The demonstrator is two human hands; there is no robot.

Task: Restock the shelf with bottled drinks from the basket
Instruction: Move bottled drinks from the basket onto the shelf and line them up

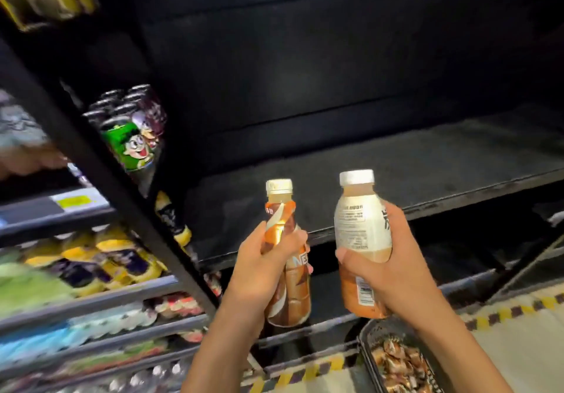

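My left hand [265,266] grips a slim brown and orange coffee bottle [291,289] with a pale cap, held upright. My right hand [393,267] grips a wider bottle [360,234] with a white label and a white cap, also upright. Both bottles hang in front of the front edge of a dark, bare shelf [396,176]. The basket [393,359] sits at the bottom right, below my right forearm, with several bottles in it.
A black slanted upright [116,179] divides this bay from stocked shelves on the left, which hold cans [134,136] and yellow-capped bottles [91,264]. Another person's hand [27,161] shows at the left edge. Yellow and black floor tape [503,310] runs along the shelf base.
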